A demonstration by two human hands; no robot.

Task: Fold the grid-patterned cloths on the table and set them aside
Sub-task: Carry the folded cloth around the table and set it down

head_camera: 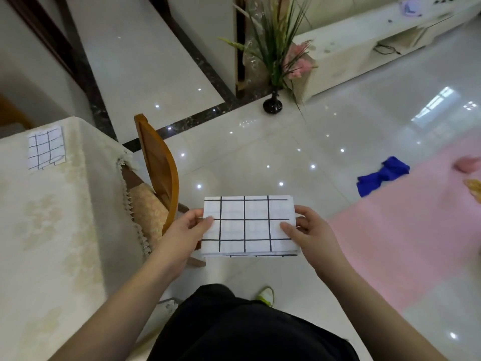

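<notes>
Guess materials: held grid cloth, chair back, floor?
Grid cloth: thin woven fabric, matte; layered edges show at the bottom, gripped by left hand and right hand. Chair back: wood, orange-brown, semi-gloss sheen, likely varnished. Floor: polished tile, probably ceramic or stone; mirror-like light reflections, visible joints.

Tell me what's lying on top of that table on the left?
One folded grid-patterned cloth lies on the table, which is draped in a cream floral tablecloth. The tabletop itself is hidden beneath it. A second folded cloth is held off the table.
</notes>
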